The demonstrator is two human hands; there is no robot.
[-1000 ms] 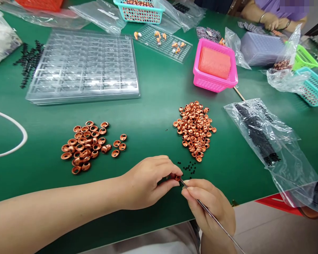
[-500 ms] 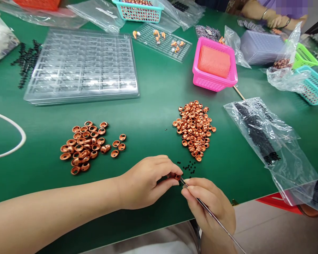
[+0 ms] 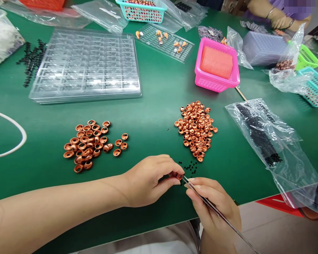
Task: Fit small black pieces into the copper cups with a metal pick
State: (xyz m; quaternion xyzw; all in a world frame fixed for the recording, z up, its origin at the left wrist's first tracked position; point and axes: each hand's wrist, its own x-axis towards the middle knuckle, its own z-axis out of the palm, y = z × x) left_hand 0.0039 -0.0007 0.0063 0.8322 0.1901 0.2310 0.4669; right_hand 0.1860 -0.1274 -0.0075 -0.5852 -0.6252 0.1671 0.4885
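Between the thumb and fingers of my left hand (image 3: pixel 152 181) is a small copper-coloured cup-shaped piece (image 3: pixel 179 176), partly covered by the fingertips. My right hand (image 3: pixel 216 203) grips metal tweezers (image 3: pixel 209 204), whose tips reach up to the piece; whether they touch it I cannot tell. Just beyond the fingertips lie small black dots (image 3: pixel 191 166) on the green table (image 3: pixel 153 120). A large heap of copper-coloured pieces (image 3: pixel 197 128) sits past them. To the left is a looser group of such pieces (image 3: pixel 88 144), with several set a little apart.
Stacked clear plastic trays (image 3: pixel 87 67) stand at the back left. A pink basket (image 3: pixel 216 84) holds a red block. Right of it lies a clear bag of black parts (image 3: pixel 259 130). A turquoise basket (image 3: pixel 141 14) stands at the far side. Another person's arm (image 3: pixel 265 10) rests at the far right.
The tweezer tips have drawn slightly back from the copper-coloured piece, and my right hand has shifted a little right and down. The whole view has shifted slightly.
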